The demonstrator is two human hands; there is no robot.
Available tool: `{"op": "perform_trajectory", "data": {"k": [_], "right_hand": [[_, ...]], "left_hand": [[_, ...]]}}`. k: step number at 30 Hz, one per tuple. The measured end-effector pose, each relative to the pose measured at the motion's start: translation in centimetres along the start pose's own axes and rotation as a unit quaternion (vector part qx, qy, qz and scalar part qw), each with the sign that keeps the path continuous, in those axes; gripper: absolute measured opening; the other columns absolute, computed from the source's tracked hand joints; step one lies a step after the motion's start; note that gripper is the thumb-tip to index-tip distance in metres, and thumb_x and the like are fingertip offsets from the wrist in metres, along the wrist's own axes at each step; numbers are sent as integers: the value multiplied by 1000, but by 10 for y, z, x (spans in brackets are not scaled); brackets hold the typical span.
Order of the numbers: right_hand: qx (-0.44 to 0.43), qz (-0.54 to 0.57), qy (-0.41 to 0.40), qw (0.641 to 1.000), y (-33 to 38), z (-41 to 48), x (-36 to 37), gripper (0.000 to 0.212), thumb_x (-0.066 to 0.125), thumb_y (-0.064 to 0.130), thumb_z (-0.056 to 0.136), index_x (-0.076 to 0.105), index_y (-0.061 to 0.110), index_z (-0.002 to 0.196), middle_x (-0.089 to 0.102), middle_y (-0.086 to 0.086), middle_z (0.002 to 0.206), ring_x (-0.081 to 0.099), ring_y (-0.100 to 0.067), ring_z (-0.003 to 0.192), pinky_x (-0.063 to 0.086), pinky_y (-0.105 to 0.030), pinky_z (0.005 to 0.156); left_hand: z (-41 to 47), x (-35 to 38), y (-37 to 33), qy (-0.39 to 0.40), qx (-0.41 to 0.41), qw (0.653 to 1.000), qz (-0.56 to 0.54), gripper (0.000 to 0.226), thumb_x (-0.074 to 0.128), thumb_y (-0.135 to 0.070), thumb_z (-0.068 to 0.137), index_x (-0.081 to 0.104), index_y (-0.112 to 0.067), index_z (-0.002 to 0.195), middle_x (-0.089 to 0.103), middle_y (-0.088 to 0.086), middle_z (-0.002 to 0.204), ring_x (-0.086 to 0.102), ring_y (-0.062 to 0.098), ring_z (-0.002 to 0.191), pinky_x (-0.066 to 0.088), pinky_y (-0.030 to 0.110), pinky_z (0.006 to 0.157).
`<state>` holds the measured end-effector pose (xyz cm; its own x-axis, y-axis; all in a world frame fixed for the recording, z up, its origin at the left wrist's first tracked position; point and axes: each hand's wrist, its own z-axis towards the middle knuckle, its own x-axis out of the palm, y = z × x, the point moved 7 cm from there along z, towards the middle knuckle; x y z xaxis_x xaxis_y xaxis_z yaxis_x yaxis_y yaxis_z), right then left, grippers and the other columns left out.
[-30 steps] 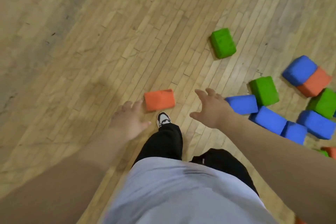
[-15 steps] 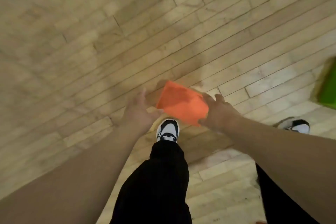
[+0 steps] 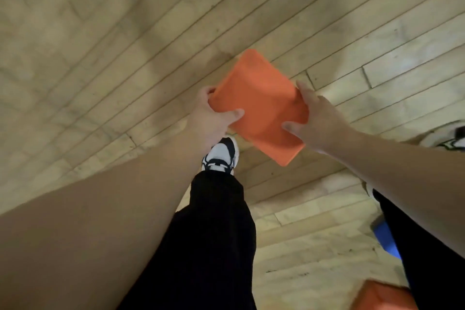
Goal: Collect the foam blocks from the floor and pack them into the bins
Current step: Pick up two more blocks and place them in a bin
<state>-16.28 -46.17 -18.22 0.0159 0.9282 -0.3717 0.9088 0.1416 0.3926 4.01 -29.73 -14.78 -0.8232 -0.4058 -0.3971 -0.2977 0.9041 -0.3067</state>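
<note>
1. The left hand [image 3: 208,121] and right hand [image 3: 317,123] are both gripping the orange foam block [image 3: 259,103], apparently just above the floor [image 3: 125,33].
2. Its long axis is running 10-to-4 o'clock, with the left hand holding the 8 o'clock side and the right hand the 4 o'clock end.
3. No bin is showing.

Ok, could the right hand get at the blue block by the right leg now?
Probably not yet. The right hand grips the orange block together with the left hand, and the blue block lies on the floor, half hidden by the trouser leg. It would need to let go first.
</note>
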Motion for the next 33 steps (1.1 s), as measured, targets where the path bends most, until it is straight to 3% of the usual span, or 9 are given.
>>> {"op": "perform_trajectory", "data": {"k": [6,9,12,15,17,20,26,30,33], "right_hand": [[30,169,-31,985,-65,-91,-98,103,74,47,89,-3,51,158,54,5,147,55,-21,130,45,-33,100],[37,213,-52,975,-101,-130,-148,102,70,51,90,-8,54,156,58,2,143,64,-22,118,47,-31,90],[58,258,-96,960,-151,-159,-200,104,70,54,89,-8,54,157,57,-6,143,65,-26,116,52,-39,96],[89,294,-150,940,-212,-182,-252,103,72,48,90,-2,45,161,62,-9,132,65,-26,109,51,-35,90],[120,306,-174,928,-258,-196,-279,100,70,46,91,1,41,162,60,-9,139,62,-28,119,48,-35,92],[158,292,-170,928,-320,-215,-300,96,69,46,92,4,38,163,56,-11,138,60,-31,120,46,-36,90],[190,255,-149,937,-385,-239,-315,94,64,52,92,4,37,162,46,-14,143,54,-36,126,49,-44,99],[221,297,-125,921,-396,-235,-290,97,68,50,89,4,40,160,44,-14,144,54,-38,126,48,-48,103],[246,341,-106,901,-392,-224,-267,98,67,50,88,3,40,160,42,-14,145,54,-38,125,49,-49,102]], "left_hand": [[-80,82,-162,76,138,981,117,66,85,-27,81,41,-40,128,60,-7,121,64,8,96,53,27,77],[-127,154,-241,97,206,943,241,62,82,-51,75,39,-62,118,59,-8,122,66,10,97,58,36,83],[-174,241,-306,96,260,882,382,65,81,-54,75,40,-62,124,44,-4,122,61,18,97,54,40,93],[-222,323,-354,96,304,827,463,68,81,-49,81,43,-52,137,35,-3,122,54,17,96,48,35,98],[-246,366,-382,84,347,788,502,69,80,-49,83,44,-48,142,34,-3,122,51,18,103,41,29,98],[-269,415,-416,74,375,731,565,71,75,-48,87,38,-44,148,35,3,135,49,27,124,38,38,111],[-289,500,-461,56,400,598,692,72,69,-49,91,31,-42,152,30,10,149,47,37,132,40,46,111],[-289,542,-467,52,432,479,762,67,67,-47,94,31,-39,150,31,12,145,43,38,133,40,48,107],[-272,562,-459,90,432,423,792,67,66,-47,94,29,-39,149,31,11,142,43,39,131,40,51,106]]}}
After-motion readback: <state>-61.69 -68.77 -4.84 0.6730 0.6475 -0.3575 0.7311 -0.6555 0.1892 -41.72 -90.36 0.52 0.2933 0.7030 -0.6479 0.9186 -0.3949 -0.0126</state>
